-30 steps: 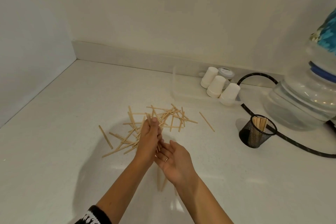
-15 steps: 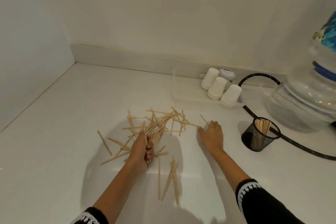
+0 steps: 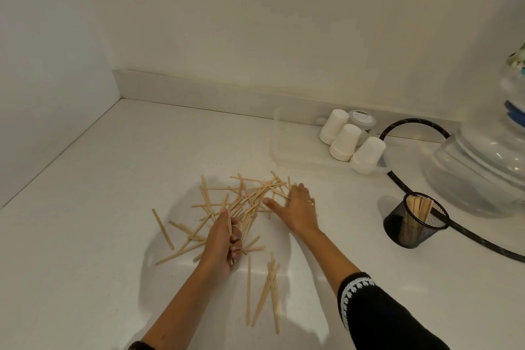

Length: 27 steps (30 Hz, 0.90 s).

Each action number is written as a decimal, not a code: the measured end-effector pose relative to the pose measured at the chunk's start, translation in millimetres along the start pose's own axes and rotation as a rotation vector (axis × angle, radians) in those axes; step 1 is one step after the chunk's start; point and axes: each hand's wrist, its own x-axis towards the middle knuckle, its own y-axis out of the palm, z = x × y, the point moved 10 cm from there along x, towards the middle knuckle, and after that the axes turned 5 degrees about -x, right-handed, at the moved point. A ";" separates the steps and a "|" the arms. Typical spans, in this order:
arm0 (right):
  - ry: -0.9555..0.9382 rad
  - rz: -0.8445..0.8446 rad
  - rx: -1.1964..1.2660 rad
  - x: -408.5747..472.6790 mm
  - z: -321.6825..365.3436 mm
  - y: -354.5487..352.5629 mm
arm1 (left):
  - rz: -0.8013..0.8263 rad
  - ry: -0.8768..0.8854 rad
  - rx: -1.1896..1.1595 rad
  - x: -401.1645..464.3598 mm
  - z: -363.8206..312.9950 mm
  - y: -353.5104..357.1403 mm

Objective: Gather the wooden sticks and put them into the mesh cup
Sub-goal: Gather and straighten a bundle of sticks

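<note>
Several pale wooden sticks [image 3: 247, 202] lie scattered in a loose heap on the white counter [image 3: 85, 236]. My left hand [image 3: 223, 241] grips a bundle of sticks at the heap's near edge, fingers curled round them. My right hand [image 3: 298, 209] lies flat with spread fingers on the heap's right side, touching sticks there. A few more sticks [image 3: 268, 290] lie separately, close to me between my forearms. The black mesh cup [image 3: 414, 220] stands to the right, tilted, with several sticks inside it.
Three upturned white paper cups [image 3: 345, 142] sit on a clear plastic tray [image 3: 284, 139] at the back. A black hose [image 3: 403, 185] curves behind the mesh cup. A large clear water bottle [image 3: 480, 167] lies at the far right. Walls close the left and back.
My right hand left my left hand, went out to the right and now slides left onto the heap. A few sticks dropped onto the counter near me. My left hand keeps its bundle.
</note>
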 end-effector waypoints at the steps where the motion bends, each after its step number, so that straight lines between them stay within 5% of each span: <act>1: -0.011 -0.001 -0.024 0.0 3.3 2.6 | -0.002 -0.001 -0.001 0.5 0.1 0.1; 12: -0.250 -0.169 0.016 -30.2 19.6 -8.1 | 0.017 0.003 -0.053 5.7 1.4 -1.9; 18: -0.357 -0.176 -0.187 -49.5 25.6 -3.1 | 0.028 0.004 -0.049 2.5 1.0 -1.2; 27: -0.188 -0.111 -0.421 -52.9 29.2 -5.8 | 0.035 0.027 -0.044 -5.3 -2.6 0.7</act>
